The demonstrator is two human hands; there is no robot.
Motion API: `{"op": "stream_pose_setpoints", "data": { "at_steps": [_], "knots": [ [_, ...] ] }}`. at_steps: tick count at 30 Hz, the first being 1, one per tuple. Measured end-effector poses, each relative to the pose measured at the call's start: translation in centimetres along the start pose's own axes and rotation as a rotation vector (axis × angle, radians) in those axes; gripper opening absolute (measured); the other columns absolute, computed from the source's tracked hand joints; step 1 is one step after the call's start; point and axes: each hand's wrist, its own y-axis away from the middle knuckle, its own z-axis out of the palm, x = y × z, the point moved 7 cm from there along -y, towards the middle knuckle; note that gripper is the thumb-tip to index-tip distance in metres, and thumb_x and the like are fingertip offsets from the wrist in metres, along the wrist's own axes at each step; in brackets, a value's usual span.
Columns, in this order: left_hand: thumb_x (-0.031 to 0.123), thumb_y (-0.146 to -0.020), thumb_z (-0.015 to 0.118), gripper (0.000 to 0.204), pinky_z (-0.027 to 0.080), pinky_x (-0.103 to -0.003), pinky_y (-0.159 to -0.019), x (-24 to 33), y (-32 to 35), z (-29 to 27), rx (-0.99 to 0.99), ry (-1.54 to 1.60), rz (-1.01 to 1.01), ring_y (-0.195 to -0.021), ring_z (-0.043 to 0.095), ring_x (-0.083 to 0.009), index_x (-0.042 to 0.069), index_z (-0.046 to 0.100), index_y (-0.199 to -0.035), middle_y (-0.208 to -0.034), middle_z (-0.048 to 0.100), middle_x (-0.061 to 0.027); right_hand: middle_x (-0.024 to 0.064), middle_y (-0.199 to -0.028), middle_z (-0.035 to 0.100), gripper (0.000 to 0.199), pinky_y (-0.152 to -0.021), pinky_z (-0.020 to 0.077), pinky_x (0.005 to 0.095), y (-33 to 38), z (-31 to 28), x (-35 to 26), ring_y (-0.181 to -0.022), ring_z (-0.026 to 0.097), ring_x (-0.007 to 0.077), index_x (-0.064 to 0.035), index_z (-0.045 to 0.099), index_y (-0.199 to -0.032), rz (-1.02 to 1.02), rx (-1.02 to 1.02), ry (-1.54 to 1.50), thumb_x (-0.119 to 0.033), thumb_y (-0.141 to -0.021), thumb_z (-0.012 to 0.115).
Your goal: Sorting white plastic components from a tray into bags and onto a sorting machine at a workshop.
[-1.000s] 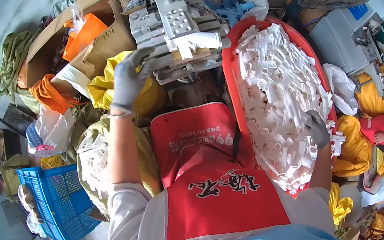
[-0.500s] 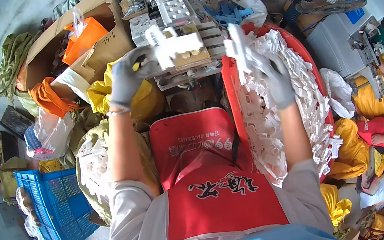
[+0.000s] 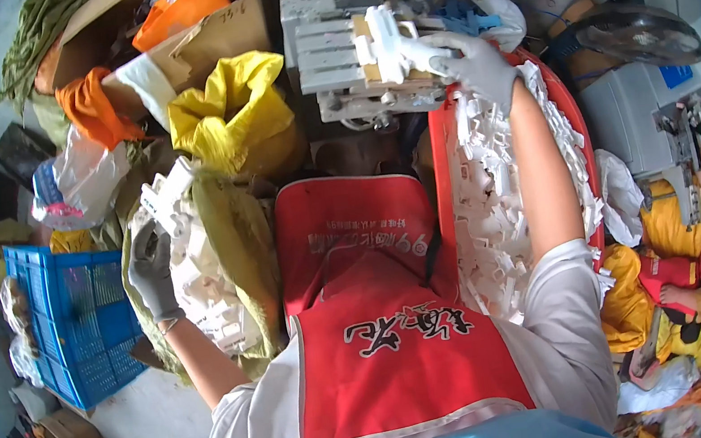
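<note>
At the machine's fixture, my right hand (image 3: 477, 66), in a grey glove, grips the near end of a white plastic part (image 3: 386, 41) lying over a wooden block (image 3: 365, 49). My gloved left hand (image 3: 152, 271) is at the left side of an olive sack (image 3: 235, 236) filled with similar white parts. Its fingers are curled but apart. Another white part (image 3: 169, 190) is just beyond the fingertips, over the sack; contact with the fingers is hard to make out.
Right of my lap stands a red tub (image 3: 448, 195) heaped with white parts. A yellow sack (image 3: 230, 110) and a cardboard box (image 3: 228, 33) are at the back left, a blue crate (image 3: 81, 323) at far left. A fan (image 3: 640, 35) stands back right. Another person's hand (image 3: 678, 297) shows at right.
My left hand has swung from beside the machine down to the olive sack. My right hand has moved from above the red tub to the fixture with a white part. The view has shifted.
</note>
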Motion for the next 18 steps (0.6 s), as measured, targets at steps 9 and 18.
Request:
{"op": "stream_pose_setpoints", "data": {
  "at_steps": [9,18],
  "knots": [
    [0.015,-0.086,0.065,0.039,0.044,-0.026,-0.091,-6.6,5.4,-6.3,0.008,-0.049,-0.176,-0.107,0.057,-0.0141,0.002,0.056,-0.122,-0.116,0.062,-0.0066,0.0104,-0.102,0.059,0.032,-0.071,0.0468,0.0322,8.1,9.0,-9.0,-0.08,0.059,0.0172,-0.006,0.059,-0.118,-0.557,0.333,0.532,-0.014,-0.087,0.059],
    [0.039,-0.087,0.06,0.047,0.041,-0.036,-0.096,-20.6,4.3,-13.0,0.285,-0.546,-0.339,-0.114,0.053,-0.0341,0.003,0.058,-0.118,-0.122,0.057,-0.0191,0.0237,-0.129,0.046,0.065,-0.101,0.0376,0.041,1.5,34.4,-8.6,-0.12,0.046,0.0382,0.0017,0.042,-0.131,-0.537,-0.118,0.15,-0.032,-0.082,0.067]
  ]
}}
